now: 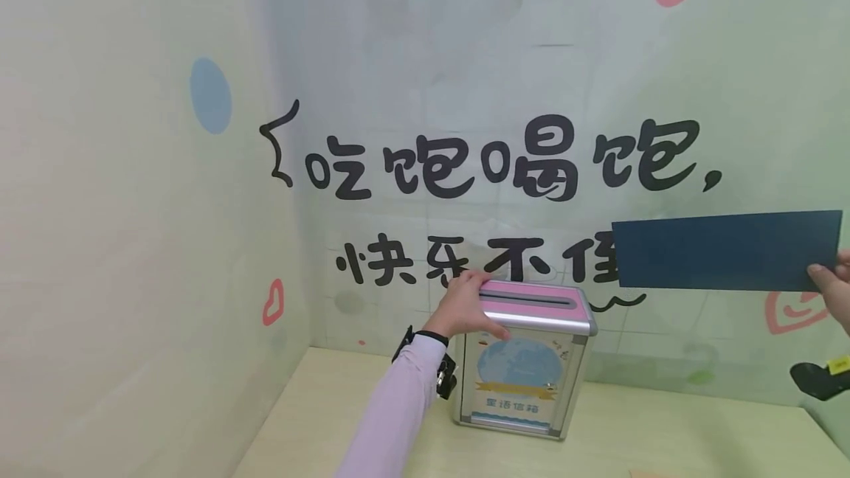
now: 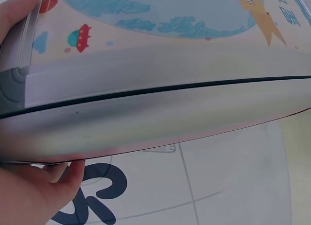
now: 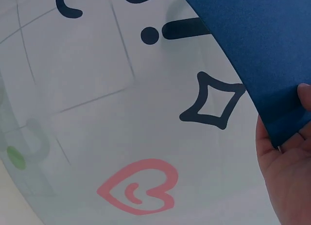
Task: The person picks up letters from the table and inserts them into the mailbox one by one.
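A letter box [image 1: 524, 375] with silver metal edges and a picture panel on its front stands upright on the table. Its pink lid [image 1: 538, 293] has a long dark slot. My left hand [image 1: 465, 308] grips the lid's left end, with the thumb on the front and the fingers over the top; the left wrist view shows fingers at the back edge too. At the far right, my right hand [image 1: 838, 290] pinches the right end of a flat, dark blue rectangular envelope or card [image 1: 727, 251], held in the air right of the box. Which it is, I cannot tell.
The pale table [image 1: 332, 404] meets a wall [image 1: 398, 57] printed with large black characters, hearts and blue spots. A bit of an orange-tan thing [image 1: 647, 473] shows at the bottom edge. A black object with a yellow patch [image 1: 820, 380] sits below my right hand.
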Motion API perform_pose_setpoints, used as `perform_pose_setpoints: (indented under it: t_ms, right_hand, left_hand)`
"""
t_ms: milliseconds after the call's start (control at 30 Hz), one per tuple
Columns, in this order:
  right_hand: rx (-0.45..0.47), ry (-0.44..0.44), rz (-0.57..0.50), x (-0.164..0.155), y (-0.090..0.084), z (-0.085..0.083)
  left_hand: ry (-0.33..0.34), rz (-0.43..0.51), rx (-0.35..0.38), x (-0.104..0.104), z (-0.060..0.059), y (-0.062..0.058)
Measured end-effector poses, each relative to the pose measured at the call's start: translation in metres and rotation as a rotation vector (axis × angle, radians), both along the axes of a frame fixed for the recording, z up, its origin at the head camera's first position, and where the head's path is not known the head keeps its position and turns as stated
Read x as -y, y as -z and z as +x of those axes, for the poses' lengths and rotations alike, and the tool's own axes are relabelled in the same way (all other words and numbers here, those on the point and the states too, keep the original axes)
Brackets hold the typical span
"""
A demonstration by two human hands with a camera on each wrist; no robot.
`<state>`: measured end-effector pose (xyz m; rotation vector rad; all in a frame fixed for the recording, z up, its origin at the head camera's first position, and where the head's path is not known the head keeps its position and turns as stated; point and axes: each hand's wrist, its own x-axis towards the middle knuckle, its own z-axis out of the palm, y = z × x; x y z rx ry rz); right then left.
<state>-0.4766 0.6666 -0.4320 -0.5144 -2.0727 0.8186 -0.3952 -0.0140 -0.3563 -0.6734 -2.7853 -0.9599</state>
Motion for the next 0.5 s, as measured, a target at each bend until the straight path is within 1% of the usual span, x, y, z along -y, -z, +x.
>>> perform_pose_setpoints:
  t_ms: [33, 167, 267, 333, 367, 433, 500]
  right_hand:
    - [-0.015, -0.018, 0.013, -0.003, -0.001, -0.003]
    - [-0.014, -0.064, 0.013, -0.005, -0.010, -0.009]
    - [0.005, -0.082, 0.003, 0.001, -0.019, -0.006]
    - [0.010, -0.087, -0.005, 0.006, -0.026, -0.002]
    - [0.003, -0.103, -0.020, 0.008, -0.030, -0.001]
    - [0.005, -0.156, -0.041, 0.012, -0.036, 0.001]
    - [-0.020, -0.246, -0.069, 0.014, -0.043, 0.001]
  left_hand:
    - [0.002, 0.005, 0.002, 0.000, 0.000, 0.000]
    - [0.007, 0.006, 0.004, 0.001, 0.001, 0.000]
    - [0.006, 0.006, 0.004, 0.002, 0.002, 0.000]
    - [0.006, 0.006, 0.002, 0.002, 0.003, 0.000]
    - [0.006, 0.005, 0.003, 0.002, 0.003, 0.000]
    - [0.008, 0.007, 0.000, 0.003, 0.003, 0.000]
    - [0.010, 0.006, 0.000, 0.003, 0.003, 0.000]
